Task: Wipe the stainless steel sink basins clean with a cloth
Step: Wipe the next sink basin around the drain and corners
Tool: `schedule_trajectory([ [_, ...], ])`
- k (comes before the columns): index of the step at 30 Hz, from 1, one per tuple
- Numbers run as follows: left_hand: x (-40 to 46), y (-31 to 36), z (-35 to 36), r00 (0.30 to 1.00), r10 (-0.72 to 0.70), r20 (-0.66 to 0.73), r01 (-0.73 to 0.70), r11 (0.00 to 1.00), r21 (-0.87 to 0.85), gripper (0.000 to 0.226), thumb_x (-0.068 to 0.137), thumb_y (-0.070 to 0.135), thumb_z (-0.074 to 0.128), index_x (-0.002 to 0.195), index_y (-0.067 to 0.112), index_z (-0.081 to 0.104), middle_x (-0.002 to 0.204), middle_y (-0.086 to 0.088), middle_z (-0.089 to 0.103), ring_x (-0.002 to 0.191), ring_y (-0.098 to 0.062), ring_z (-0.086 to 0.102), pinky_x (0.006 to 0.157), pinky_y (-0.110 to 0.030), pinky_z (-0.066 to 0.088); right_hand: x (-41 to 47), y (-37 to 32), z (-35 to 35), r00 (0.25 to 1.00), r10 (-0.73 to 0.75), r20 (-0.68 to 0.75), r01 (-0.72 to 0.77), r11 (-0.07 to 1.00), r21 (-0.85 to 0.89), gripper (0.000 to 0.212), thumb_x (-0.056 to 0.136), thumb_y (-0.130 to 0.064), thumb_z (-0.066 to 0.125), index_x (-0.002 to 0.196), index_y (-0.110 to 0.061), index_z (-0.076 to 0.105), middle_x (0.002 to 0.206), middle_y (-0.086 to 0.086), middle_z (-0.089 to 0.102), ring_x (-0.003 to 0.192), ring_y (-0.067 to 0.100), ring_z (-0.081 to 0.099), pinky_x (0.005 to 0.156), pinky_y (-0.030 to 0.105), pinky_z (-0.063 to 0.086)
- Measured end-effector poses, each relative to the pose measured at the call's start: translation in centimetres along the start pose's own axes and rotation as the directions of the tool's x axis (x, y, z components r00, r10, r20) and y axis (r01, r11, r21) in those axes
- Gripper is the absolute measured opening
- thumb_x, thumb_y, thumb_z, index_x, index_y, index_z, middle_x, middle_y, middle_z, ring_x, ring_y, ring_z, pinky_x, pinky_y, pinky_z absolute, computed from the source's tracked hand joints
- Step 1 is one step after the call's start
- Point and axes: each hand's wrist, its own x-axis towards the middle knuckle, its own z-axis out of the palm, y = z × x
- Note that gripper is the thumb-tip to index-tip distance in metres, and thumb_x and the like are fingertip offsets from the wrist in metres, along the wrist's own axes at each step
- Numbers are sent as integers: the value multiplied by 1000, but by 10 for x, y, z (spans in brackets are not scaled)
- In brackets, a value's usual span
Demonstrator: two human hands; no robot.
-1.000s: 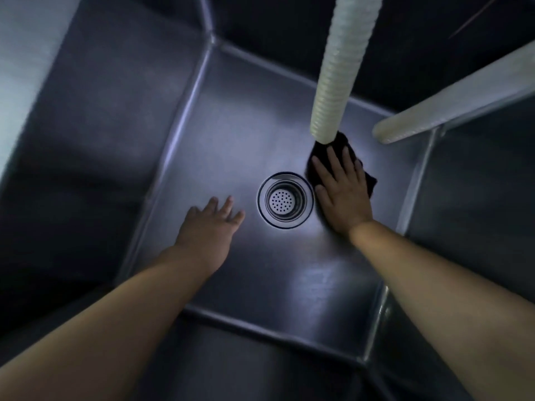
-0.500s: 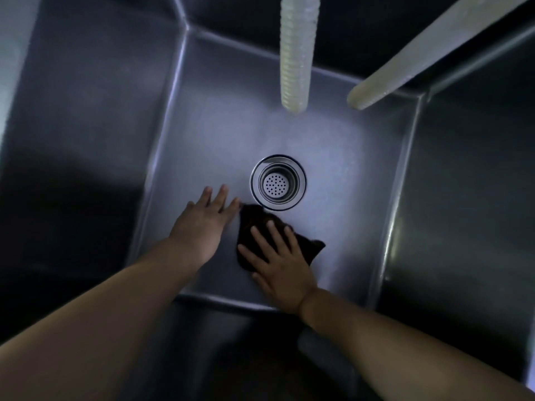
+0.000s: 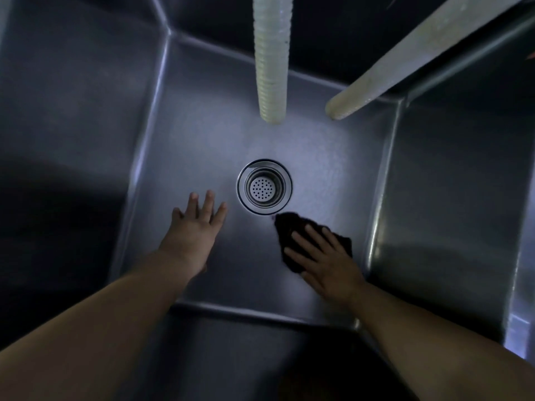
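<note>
I look straight down into a deep stainless steel sink basin (image 3: 202,134) with a round strainer drain (image 3: 264,186) in its floor. A dark cloth (image 3: 286,227) lies on the floor just below and right of the drain. My right hand (image 3: 324,259) presses flat on the cloth with straight, spread fingers. My left hand (image 3: 197,227) rests flat on the bare floor left of the drain, fingers extended, holding nothing.
A white ribbed hose (image 3: 271,56) hangs down over the far part of the basin. A second pale hose (image 3: 405,56) slants in from the upper right. Steel walls rise on all sides; a bright rim (image 3: 518,328) shows at the right.
My right hand slid the cloth from below the drain, beside my left hand, toward the right. A second ago it was above and right of the drain. My left hand stayed put.
</note>
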Motion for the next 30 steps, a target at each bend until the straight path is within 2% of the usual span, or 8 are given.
schedule_trajectory([
  [6,2,7,6,998,-35,-56,35,999,2,99,86,22,60,147,12,-18,153,-23,-21,140,-49,-5,110,-58,18,64,42,-21,956,291,-21,-291,957,-7,56,89,-37,36,142,-21,41,151,12,33,140,40,24,114,53,16],
  [10,5,7,8,997,-30,-67,28,999,-29,98,87,18,58,146,11,-21,153,-23,-22,140,-50,-6,109,-60,17,127,67,-40,905,422,-55,-419,906,57,57,91,-38,28,146,-22,32,156,10,23,144,37,12,117,50,6],
  [15,8,6,9,998,-24,-63,20,998,-54,94,88,11,53,146,12,-21,152,-23,-24,139,-51,-8,109,-62,14,214,65,-54,899,419,-129,-408,907,102,53,96,-35,36,147,-24,31,157,10,19,144,37,12,113,50,13],
  [18,10,4,13,997,-26,-77,21,998,-57,96,88,13,54,145,12,-23,152,-22,-25,139,-51,-10,109,-63,13,268,46,-54,914,398,-77,-395,917,52,62,92,-44,27,150,-28,18,159,6,9,145,34,1,117,51,-1],
  [21,12,3,15,997,-28,-68,24,998,-61,100,87,15,57,144,13,-24,152,-22,-26,139,-50,-11,110,-63,12,303,27,-51,939,343,-11,-340,934,109,56,94,-49,25,148,-43,11,160,-1,0,146,29,-6,116,48,-9],
  [24,12,3,12,998,-33,-48,31,999,-32,104,85,19,61,145,13,-24,152,-22,-26,140,-49,-11,110,-61,13,316,30,-46,944,328,40,-330,930,162,59,93,-56,23,148,-45,5,160,-2,-6,146,26,-10,115,38,-13],
  [26,10,4,11,998,-38,-44,37,999,-13,105,84,20,62,145,13,-24,152,-21,-25,140,-48,-10,110,-60,15,314,38,-51,939,338,60,-343,920,188,67,91,-60,22,151,-35,3,160,-4,-6,146,20,-11,113,26,-18],
  [30,8,4,7,998,-57,-8,57,998,3,115,78,23,69,145,15,-25,153,-18,-26,141,-44,-11,112,-56,15,274,64,-67,956,260,-135,-234,955,179,57,94,-37,37,149,-25,26,158,5,16,146,32,5,118,46,1],
])
